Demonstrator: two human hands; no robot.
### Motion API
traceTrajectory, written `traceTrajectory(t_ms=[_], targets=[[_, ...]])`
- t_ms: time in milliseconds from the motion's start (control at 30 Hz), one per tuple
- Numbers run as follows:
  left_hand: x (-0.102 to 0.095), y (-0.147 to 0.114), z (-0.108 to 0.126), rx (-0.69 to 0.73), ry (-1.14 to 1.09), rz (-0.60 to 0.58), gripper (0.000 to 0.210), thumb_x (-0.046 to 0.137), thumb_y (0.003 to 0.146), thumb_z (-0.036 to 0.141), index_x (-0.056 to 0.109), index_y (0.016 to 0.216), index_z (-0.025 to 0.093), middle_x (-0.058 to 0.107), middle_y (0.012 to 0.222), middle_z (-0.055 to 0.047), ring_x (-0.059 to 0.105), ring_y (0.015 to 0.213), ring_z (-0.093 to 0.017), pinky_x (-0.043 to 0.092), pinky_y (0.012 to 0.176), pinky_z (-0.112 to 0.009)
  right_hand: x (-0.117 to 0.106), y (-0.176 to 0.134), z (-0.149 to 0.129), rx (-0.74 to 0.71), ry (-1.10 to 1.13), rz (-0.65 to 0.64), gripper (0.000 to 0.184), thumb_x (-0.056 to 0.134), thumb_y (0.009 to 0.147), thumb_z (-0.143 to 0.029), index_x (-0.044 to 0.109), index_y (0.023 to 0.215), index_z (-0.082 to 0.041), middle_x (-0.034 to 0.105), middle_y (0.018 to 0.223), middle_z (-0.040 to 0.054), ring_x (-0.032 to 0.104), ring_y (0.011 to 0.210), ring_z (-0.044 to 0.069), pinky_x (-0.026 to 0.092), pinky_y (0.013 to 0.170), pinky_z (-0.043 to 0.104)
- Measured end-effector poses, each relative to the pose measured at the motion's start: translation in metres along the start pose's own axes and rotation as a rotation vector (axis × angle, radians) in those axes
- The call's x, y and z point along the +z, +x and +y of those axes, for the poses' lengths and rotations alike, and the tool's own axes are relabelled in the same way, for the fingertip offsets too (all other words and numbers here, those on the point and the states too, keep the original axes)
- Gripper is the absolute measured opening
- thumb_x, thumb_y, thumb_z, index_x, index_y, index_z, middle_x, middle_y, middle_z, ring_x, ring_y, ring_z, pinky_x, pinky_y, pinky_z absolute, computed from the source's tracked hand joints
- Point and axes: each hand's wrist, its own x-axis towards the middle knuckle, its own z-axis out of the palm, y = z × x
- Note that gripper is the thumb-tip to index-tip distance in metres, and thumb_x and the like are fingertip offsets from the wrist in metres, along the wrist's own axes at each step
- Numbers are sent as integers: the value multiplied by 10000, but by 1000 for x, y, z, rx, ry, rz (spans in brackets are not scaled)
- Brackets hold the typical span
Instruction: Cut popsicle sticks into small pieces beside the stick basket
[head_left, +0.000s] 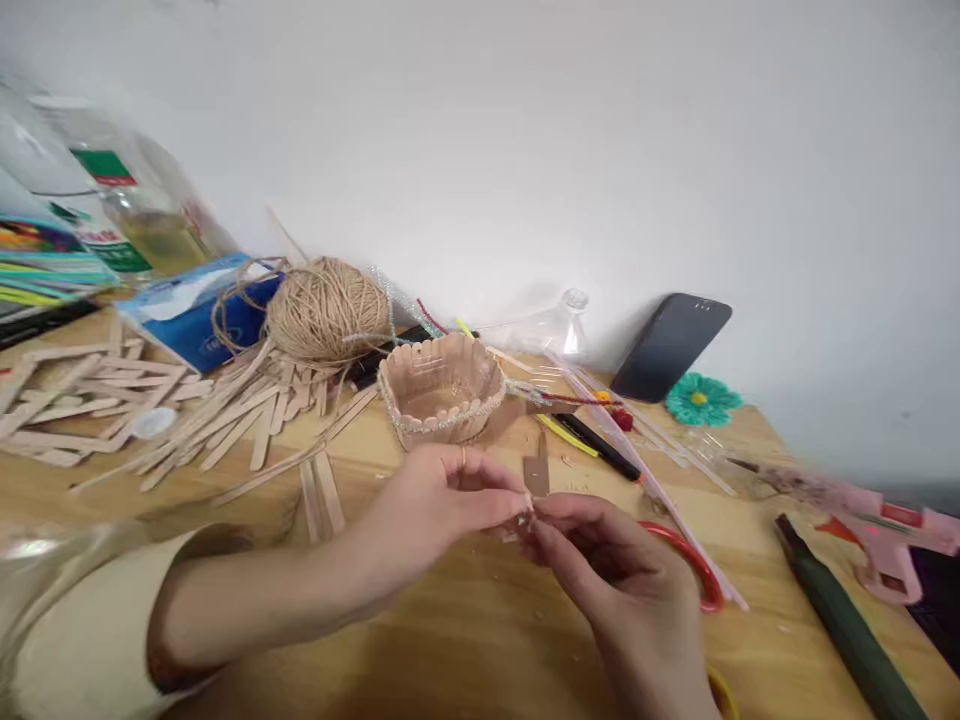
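Observation:
My left hand (457, 495) and my right hand (615, 570) meet above the near middle of the table, fingertips pinched together. Between them is a tiny whitish piece (527, 510), too small and blurred to name. Just beyond my hands stands a small basket (442, 425) made of wooden craft sticks, with silvery trim around its outside. A flat brown piece (535, 473) lies past my fingertips. Partly behind my right hand are red-handled scissors (694, 560).
Loose craft sticks (247, 400) cover the left, beside a twine ball (328, 310) and a blue packet (199, 320). Rightward are a black marker (600, 447), a phone (670, 345), a teal flower (703, 399), a pink glue gun (877, 520) and a dark green tool (840, 610).

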Motion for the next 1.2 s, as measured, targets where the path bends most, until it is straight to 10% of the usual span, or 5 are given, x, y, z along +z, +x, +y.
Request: traceTrajectory(t_ms=[767,1200], targets=[[-2,6,1,-32,9,39,19,704,630,165,707,646,176,656,611,30,530,571,-71,432,536,-166,-11,12,18,-195,12,-62,70,712,711,-198,692,760,-243,686,691,-32,638,631,101,529,592,142],[-1,5,2,-12,38,60,25,703,628,175,678,629,170,625,606,34,498,571,-72,404,542,-182,0,5,3,-42,-11,66,44,719,645,-222,690,675,-238,662,632,-53,587,600,84,476,575,146]])
